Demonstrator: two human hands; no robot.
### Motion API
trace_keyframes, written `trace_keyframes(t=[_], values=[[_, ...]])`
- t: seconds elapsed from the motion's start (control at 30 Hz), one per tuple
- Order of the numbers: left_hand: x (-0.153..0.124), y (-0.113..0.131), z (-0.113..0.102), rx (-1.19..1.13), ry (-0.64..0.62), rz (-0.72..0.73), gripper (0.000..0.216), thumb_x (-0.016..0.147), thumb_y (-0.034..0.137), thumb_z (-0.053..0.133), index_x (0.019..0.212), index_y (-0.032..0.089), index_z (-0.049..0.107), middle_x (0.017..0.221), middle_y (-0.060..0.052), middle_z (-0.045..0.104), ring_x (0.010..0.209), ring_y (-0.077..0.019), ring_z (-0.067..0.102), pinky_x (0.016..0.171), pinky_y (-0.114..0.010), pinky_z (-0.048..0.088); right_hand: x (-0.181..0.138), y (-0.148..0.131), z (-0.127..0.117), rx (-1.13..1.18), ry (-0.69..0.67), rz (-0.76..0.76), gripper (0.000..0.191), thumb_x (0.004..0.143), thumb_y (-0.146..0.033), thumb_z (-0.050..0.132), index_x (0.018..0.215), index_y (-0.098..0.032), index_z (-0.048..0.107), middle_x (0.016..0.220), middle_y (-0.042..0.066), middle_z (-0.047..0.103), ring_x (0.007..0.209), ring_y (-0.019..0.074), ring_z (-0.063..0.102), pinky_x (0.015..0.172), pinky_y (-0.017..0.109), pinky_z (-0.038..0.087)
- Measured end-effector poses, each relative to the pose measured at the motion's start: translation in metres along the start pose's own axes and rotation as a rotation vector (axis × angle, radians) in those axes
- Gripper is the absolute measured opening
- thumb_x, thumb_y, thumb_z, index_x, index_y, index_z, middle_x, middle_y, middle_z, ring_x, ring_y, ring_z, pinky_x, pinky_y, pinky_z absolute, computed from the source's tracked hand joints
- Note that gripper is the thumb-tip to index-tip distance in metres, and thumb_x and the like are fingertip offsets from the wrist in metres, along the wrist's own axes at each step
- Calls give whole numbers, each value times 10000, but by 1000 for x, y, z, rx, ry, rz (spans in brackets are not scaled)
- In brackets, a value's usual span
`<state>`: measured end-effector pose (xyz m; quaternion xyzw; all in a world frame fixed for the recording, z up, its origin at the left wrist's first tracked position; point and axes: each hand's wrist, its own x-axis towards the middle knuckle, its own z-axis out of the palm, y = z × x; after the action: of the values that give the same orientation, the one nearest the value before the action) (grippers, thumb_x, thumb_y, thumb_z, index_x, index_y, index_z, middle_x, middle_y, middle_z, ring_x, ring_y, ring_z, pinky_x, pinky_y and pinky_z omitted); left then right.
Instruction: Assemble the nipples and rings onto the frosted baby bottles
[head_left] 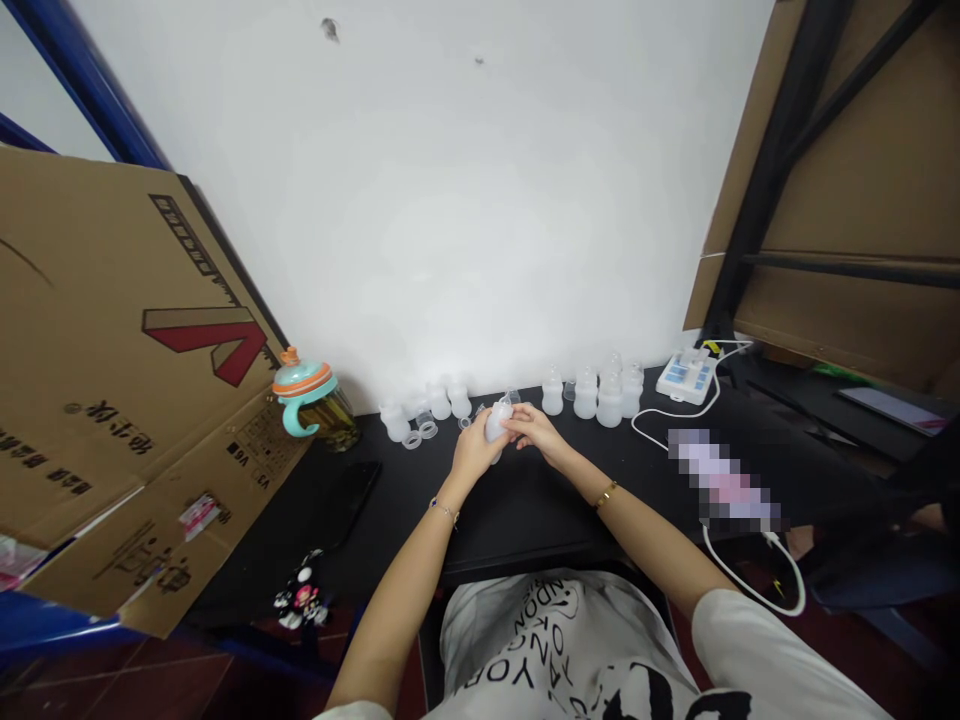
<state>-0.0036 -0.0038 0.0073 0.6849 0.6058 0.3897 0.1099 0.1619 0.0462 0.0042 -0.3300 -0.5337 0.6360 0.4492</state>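
Note:
A small translucent white baby bottle point(495, 424) is tilted between my two hands above the black table. The fingers of my left hand point(472, 450) are wrapped round its side. On the other side, my right hand point(538, 432) has its fingertips pinched against the bottle. Just behind my hands lie small clear parts, partly hidden by my fingers. On the left stand several baby bottles without tops point(439, 400), with clear rings point(412, 439) in front of them. To the right is a group of bottles with clear domed caps point(610, 395).
A teal and orange lidded jug point(307, 395) holding dark liquid stands at the left. Nearer me lie a black phone point(352, 500) and a cartoon charm point(301, 595). On the right are a power strip point(686, 375), a white cable point(664, 412) and a blurred-out object point(724, 482). Cardboard point(97, 380) flanks the table.

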Motion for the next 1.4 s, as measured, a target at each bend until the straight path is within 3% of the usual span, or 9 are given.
trace_keyframes(t=[0.73, 1.4], values=[[1, -1, 0, 17, -13, -16, 524, 894, 478, 708, 1345, 216, 658, 1138, -105, 788, 1076, -327, 747, 891, -365, 549, -1, 1, 2, 22, 31, 13, 477, 703, -295, 917, 1044, -203, 597, 799, -31, 721, 563, 105, 658, 415, 169, 514], [0, -1, 0, 19, -11, 21, 513, 906, 469, 698, 1354, 223, 652, 1141, -94, 788, 1050, -309, 750, 873, -350, 547, 0, 1, 0, 22, -32, 19, 398, 756, -286, 884, 1101, -184, 714, 858, 8, 742, 587, 97, 651, 433, 163, 517]])
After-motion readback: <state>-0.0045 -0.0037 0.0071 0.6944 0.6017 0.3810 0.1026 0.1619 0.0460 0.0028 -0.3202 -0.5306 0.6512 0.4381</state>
